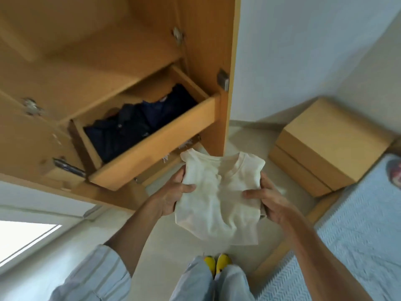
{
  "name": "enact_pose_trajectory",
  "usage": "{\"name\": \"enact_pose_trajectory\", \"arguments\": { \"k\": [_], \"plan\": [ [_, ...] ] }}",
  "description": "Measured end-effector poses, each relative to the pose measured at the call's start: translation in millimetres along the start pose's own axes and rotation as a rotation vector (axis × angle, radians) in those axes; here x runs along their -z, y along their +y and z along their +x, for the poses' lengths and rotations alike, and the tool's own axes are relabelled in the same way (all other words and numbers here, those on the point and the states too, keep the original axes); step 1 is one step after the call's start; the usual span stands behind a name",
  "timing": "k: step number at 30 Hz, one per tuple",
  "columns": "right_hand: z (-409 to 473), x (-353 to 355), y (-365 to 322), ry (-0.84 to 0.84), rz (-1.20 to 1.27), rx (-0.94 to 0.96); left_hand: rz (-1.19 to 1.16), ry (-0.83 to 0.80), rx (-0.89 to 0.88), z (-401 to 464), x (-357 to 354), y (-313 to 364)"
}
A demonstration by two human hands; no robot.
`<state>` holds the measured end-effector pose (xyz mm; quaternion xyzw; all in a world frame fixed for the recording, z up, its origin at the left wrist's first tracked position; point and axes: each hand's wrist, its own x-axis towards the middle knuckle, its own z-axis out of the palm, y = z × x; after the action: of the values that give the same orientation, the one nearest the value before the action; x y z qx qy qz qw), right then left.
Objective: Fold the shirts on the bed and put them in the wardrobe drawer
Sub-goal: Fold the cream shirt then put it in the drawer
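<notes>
**Two hands carry a folded shirt toward the open drawer**

Two hands hold one folded cream shirt (219,196) out in front of the body, above the floor and just short of the wardrobe. The left hand (173,192) grips its left edge with the thumb laid across the top and the fingers curled under; the right hand (269,203) does the same on the other edge, thumb on top. Gripped on both sides like that, the fold looks to be kept flat and squared, collar facing away, so it should go in without slumping open.

Up and to the left, the drawer (156,137) stands pulled out of the wardrobe (206,40), and dark folded clothes (134,124) already lie side by side inside it. I'd judge the cream one is meant to go in with them, though where the free room lies is hard to tell.

Off to the right sits a wooden bedside box (325,144), and beside it the bed (364,213) with its pale blue cover
</notes>
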<state>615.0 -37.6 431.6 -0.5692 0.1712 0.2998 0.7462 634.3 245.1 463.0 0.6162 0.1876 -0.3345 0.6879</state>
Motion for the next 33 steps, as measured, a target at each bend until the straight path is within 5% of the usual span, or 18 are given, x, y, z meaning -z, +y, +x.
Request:
{"name": "enact_pose_trajectory", "arguments": {
  "k": [11, 25, 33],
  "plan": [
    [69.1, -51.4, -140.5, -0.178, -0.243, 0.118, -0.157, 0.186, -0.190, -9.9, 28.3, 85.6],
    [289.7, -146.9, -276.7, -0.219, -0.554, 0.108, -0.190, 0.349, -0.226, 124.7, 158.2, 197.9],
    [379.0, -182.0, -318.9, -0.252, -0.714, 0.152, -0.295, 0.311, -0.305, 190.3, 191.6, 208.3]
  ]
}}
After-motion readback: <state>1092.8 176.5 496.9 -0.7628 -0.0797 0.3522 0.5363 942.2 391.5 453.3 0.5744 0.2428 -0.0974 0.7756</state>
